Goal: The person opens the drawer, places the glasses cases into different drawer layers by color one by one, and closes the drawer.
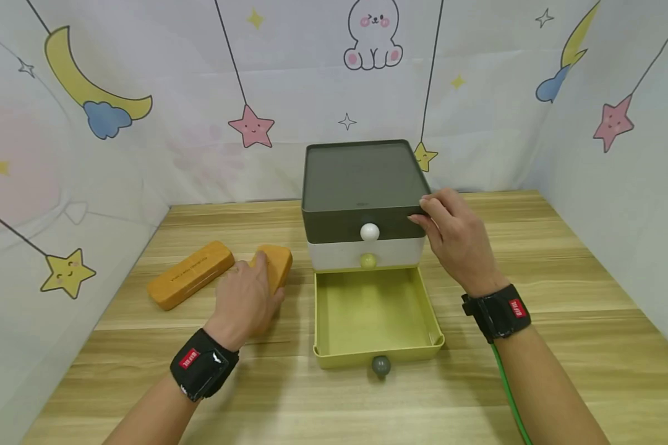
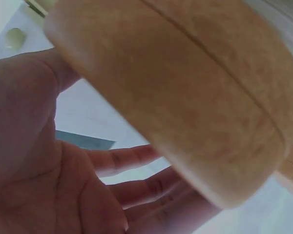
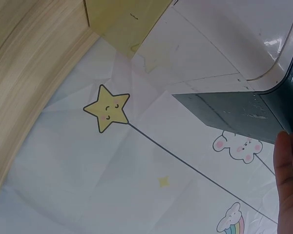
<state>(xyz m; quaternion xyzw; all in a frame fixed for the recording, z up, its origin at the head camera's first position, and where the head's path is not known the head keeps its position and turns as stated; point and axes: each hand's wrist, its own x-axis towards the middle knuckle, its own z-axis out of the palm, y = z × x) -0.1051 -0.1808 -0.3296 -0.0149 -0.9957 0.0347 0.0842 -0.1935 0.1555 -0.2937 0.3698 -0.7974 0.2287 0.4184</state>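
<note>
On the left, my left hand (image 1: pixel 244 303) grips an orange glasses case (image 1: pixel 277 262). In the left wrist view the seam along the glasses case (image 2: pixel 185 92) shows, with thumb and fingers around its edges. My right hand (image 1: pixel 459 241) holds the front right corner of a small drawer box (image 1: pixel 334 225), thumb on the front face and fingers at the top edge. That box has a dark top tier with a white knob, then a white tier. Its yellow-green bottom drawer (image 1: pixel 375 357) is pulled out, with nothing inside and a grey knob in front.
A second orange glasses case (image 1: pixel 192 275), with lettering on its top, lies left of the left hand. Everything stands on a wood-grain table (image 1: pixel 579 358). Printed cloth walls (image 1: pixel 300 80) enclose the back and both sides. A green cable (image 1: pixel 509 389) runs along the right forearm.
</note>
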